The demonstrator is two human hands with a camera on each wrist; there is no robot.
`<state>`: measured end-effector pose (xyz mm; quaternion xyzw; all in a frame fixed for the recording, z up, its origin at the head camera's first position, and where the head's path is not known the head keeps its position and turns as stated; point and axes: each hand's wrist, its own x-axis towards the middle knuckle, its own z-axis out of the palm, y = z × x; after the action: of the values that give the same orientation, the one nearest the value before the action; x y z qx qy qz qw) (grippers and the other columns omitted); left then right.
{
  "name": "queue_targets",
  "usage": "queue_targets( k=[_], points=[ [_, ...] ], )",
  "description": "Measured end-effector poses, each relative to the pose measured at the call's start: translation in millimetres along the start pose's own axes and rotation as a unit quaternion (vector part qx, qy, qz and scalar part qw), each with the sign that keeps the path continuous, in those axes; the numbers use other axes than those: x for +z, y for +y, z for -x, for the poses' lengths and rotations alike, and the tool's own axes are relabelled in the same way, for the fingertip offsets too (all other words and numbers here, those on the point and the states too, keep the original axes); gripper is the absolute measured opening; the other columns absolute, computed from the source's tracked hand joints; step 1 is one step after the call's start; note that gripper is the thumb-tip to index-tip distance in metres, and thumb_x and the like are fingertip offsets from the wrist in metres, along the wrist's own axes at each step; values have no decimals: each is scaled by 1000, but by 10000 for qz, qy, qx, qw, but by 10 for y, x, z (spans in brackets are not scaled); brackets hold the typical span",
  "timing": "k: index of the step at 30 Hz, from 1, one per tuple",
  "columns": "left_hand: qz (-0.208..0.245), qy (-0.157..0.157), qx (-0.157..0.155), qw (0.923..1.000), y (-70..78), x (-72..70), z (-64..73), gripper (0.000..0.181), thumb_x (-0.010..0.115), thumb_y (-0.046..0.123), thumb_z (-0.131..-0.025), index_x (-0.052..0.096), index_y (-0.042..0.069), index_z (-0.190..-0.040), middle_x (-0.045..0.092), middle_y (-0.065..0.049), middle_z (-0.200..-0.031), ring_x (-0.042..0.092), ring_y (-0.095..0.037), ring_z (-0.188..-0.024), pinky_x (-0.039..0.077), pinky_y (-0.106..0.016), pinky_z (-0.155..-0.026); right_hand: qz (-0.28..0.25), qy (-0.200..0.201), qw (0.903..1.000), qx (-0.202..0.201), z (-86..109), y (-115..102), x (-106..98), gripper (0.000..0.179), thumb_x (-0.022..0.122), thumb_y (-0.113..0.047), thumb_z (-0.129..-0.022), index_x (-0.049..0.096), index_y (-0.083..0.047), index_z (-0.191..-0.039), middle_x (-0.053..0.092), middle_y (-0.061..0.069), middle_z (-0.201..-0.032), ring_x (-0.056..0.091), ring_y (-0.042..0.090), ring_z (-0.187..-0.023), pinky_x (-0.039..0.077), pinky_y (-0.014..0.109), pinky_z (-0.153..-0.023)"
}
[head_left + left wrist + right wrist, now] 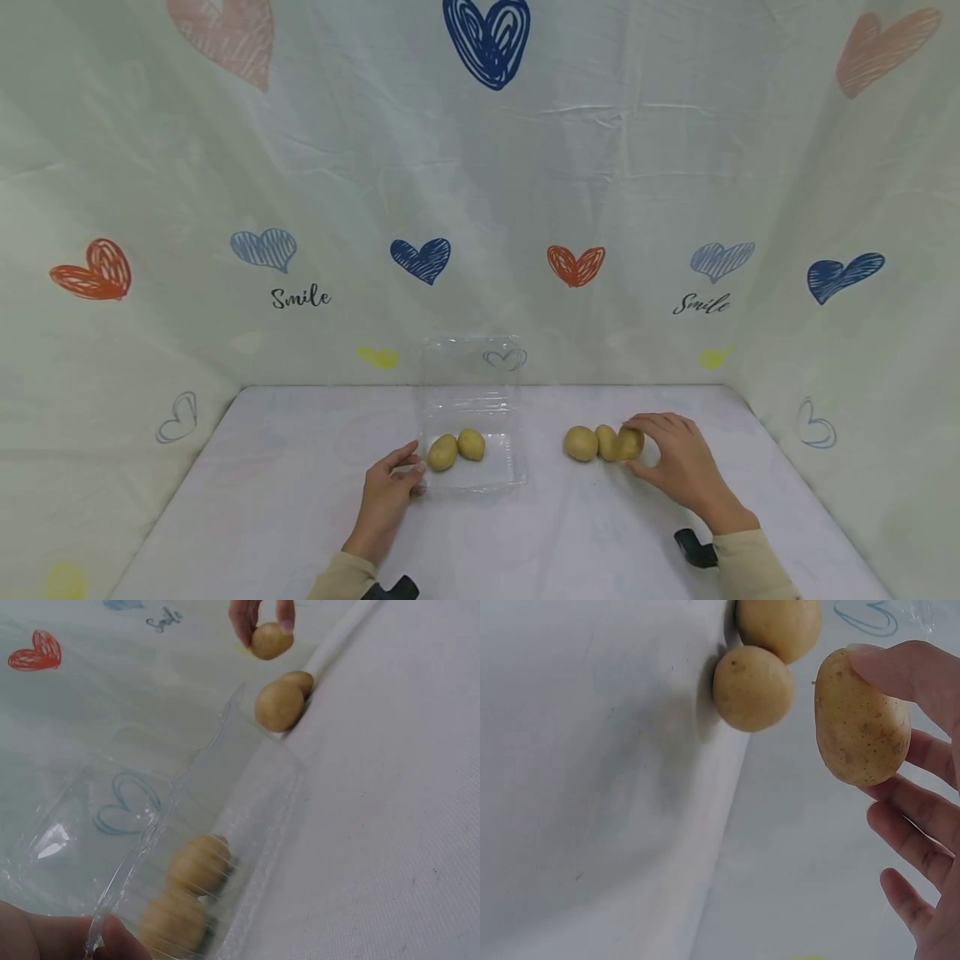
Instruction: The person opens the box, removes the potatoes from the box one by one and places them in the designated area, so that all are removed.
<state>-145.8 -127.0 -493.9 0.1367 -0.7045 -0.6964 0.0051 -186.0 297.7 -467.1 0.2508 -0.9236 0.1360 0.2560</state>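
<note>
A clear plastic clamshell container (504, 468) stands on the table with its lid raised at the back. Two potatoes, one at the left (442, 453) and one beside it (471, 444), lie inside. My left hand (388, 498) pinches the container's left rim between thumb and fingers, as the left wrist view shows. To the right, my right hand (686, 468) grips a potato (859, 724) between thumb and fingertips, lifted off the table. Two more potatoes, a larger one (581, 443) and a smaller one (752, 688), rest touching each other on the table, just left of the held one.
The white table (285, 500) ends at a cloth backdrop (480, 183) printed with hearts and "Smile". Black wrist-worn devices, one on the right wrist (696, 550) and one on the left (393, 590), sit by beige sleeves.
</note>
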Motion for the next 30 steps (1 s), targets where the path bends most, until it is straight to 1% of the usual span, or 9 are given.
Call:
queue_targets(
  k=[9,16,19,24,30],
  points=[
    [-93,26,-61,9999,17,-3,-7,49,64,-5,-101,51,-13,-147,56,-21,-125,59,-14,-83,58,-23,-69,32,-58,9998,174,50,148,-11,55,101,-15,-63,76,-11,-112,76,8,-114,67,35,-105,51,63,-90],
    [-99,34,-77,9999,9,-4,-13,49,64,-6,-100,51,-13,-147,56,-22,-125,60,-13,-83,58,-23,-69,-11,-101,9998,195,106,250,40,56,100,-12,-63,75,-10,-113,75,7,-114,67,32,-102,51,59,-86],
    [-102,42,-55,9999,7,-2,-10,49,64,-6,-100,51,-13,-147,56,-22,-125,60,-13,-82,58,-23,-69,-52,-245,9994,234,126,273,72,56,100,-12,-64,75,-10,-114,75,8,-116,67,32,-102,52,59,-86],
    [-41,47,-39,10000,6,-4,0,49,64,-6,-100,51,-14,-147,56,-22,-124,59,-13,-82,57,-22,-68,-156,-586,9973,405,143,279,119,56,100,-12,-67,74,-7,-117,75,10,-118,67,34,-105,52,61,-89],
    [38,2,-44,10000,2,-10,-2,49,62,-6,-100,51,-14,-147,56,-20,-123,59,-13,-83,57,-22,-68,-168,-817,9954,473,123,265,161,57,99,-11,-69,72,-5,-119,74,12,-121,66,35,-107,52,61,-92]
  ],
)
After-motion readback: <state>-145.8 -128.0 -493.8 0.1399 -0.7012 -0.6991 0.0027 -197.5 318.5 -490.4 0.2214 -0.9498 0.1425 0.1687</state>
